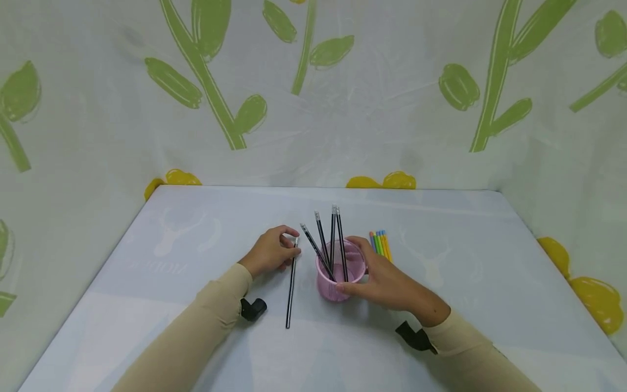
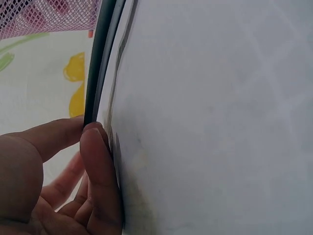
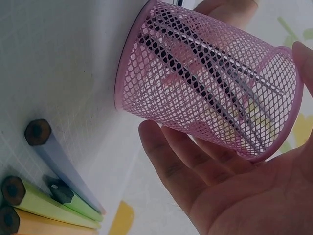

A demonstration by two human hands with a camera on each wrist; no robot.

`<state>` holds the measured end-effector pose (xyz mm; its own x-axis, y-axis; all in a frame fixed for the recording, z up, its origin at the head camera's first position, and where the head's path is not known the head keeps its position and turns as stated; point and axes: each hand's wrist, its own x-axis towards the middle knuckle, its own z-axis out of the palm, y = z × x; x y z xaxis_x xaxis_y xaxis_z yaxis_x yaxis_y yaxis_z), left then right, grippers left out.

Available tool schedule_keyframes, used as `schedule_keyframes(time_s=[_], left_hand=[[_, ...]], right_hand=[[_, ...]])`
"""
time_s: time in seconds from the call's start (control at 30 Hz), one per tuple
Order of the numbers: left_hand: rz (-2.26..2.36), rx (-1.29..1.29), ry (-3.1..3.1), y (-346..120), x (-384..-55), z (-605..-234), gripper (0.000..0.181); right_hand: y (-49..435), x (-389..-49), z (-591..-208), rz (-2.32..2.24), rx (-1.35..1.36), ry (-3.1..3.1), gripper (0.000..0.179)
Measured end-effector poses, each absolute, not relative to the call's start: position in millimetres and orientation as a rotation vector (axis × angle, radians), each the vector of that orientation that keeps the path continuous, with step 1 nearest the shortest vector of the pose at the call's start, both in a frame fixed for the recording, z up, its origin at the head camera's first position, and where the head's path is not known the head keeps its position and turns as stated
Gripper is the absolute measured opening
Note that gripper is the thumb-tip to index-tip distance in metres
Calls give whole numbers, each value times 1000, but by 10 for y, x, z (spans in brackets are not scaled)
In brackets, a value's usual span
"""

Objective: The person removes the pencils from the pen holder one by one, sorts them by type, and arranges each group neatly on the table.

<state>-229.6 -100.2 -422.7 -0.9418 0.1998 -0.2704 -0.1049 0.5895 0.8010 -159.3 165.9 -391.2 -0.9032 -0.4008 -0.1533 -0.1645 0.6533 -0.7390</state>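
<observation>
My left hand (image 1: 271,249) pinches a black pencil (image 1: 291,294) near its far end, between thumb and finger. The pencil points toward me, along the tabletop; whether it is lifted at all I cannot tell. To its right stands a pink mesh pen cup (image 1: 329,289), upright, with several black pencils (image 1: 332,234) leaning inside, their silvery ends up. My right hand (image 1: 387,280) grips the cup from the right, thumb at the near rim. In the right wrist view, fingers (image 3: 171,166) lie along the mesh wall (image 3: 195,83).
Just right of the cup, several coloured pencils (image 1: 382,246) lie side by side, partly behind my right hand. The white table (image 1: 210,218) ends at a wall sheet (image 1: 303,141) printed with green leaves and yellow shapes. Black wrist mounts (image 1: 253,309) sit under both forearms.
</observation>
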Motion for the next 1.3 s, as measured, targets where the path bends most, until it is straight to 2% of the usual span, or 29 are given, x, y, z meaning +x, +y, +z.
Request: schedule_keyframes(time_s=[0.67,0.87,1.03,1.17,1.3], left_hand=[[1374,114,2494,-1040,-2285,-4215,38],[1648,379,2678,-1017,-1973,-4057,37],[1783,679,2771,-909,-1726,-3980,52],[1800,749,2795,-796,-1646,-3978,64],[1796,765,2862,-733,-1642,-3998,62]], right_hand=[[1640,-1589,-3901,-1115,-429,2572,95],[1639,-1583,-3929,-1120,-422,2570,96],[1621,-1581,-3926,-1128,-418,2574,96],[1630,-1577,-3923,-1135,-420,2577,95],[1641,-1573,-3924,-1134,-427,2582,96]])
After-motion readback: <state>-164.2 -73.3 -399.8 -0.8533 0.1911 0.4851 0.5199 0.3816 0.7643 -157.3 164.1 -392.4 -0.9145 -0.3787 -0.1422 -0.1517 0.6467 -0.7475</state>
